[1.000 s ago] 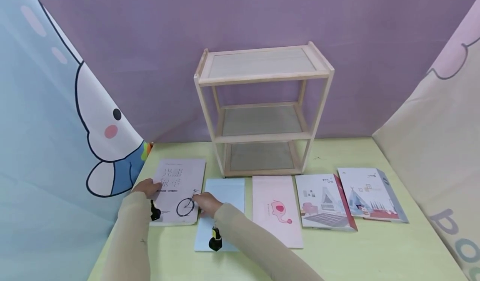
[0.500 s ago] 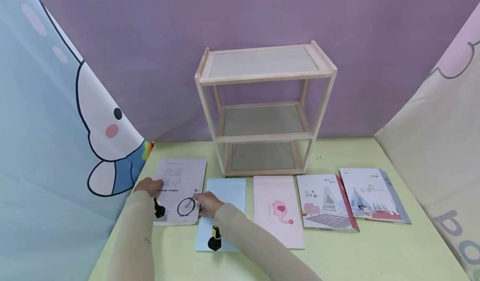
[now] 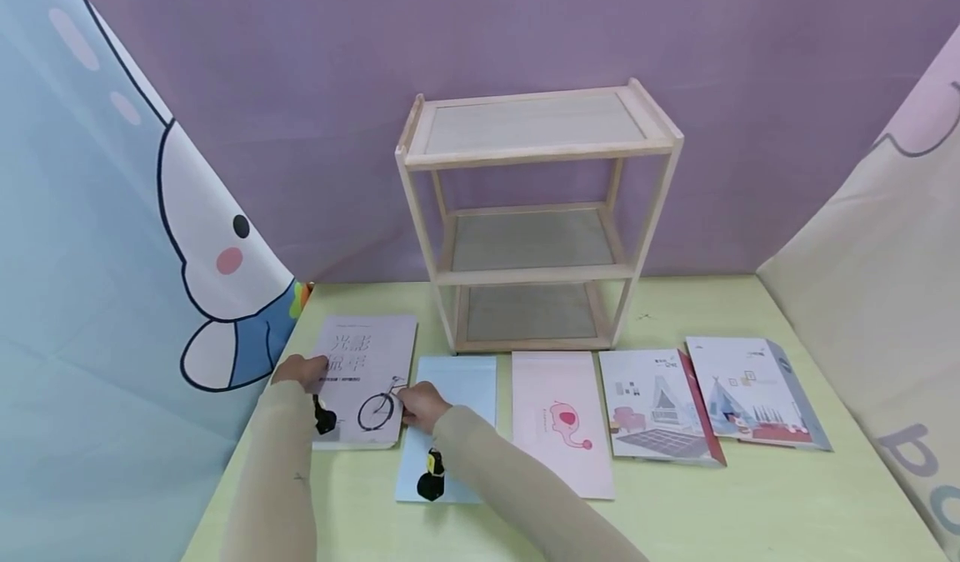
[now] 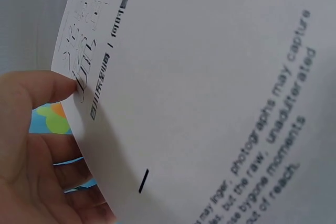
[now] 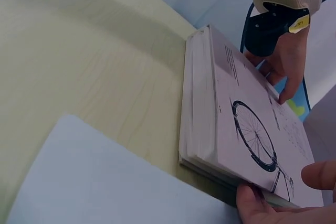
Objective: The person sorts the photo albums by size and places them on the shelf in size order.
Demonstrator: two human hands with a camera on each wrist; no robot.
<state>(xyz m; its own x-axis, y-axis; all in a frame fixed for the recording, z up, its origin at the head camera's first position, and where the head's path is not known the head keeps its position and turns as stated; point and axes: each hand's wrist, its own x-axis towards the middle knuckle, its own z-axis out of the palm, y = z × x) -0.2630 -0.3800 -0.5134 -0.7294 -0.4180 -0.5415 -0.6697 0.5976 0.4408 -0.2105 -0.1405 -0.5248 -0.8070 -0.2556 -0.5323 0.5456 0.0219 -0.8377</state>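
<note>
Compared with half a second ago, we find the right hand slightly nearer the right edge of the bicycle-cover book, baring more of its printed bicycle. This book lies in front and to the left of the three-tier wooden shelf. We see the left hand nearly closed on the book's left edge, thumb on the cover and fingers bent behind it. Opposite, the right hand pinches the near right edge, fingers beneath; its thumb's contact we cannot confirm.

We judge the work to be at an early stage: both grips are taken, but the book is not yet carried off. Four items lie untouched: the light-blue notebook and pink elephant notebook before the shelf, the red-edged book and grey-edged book to its right.
</note>
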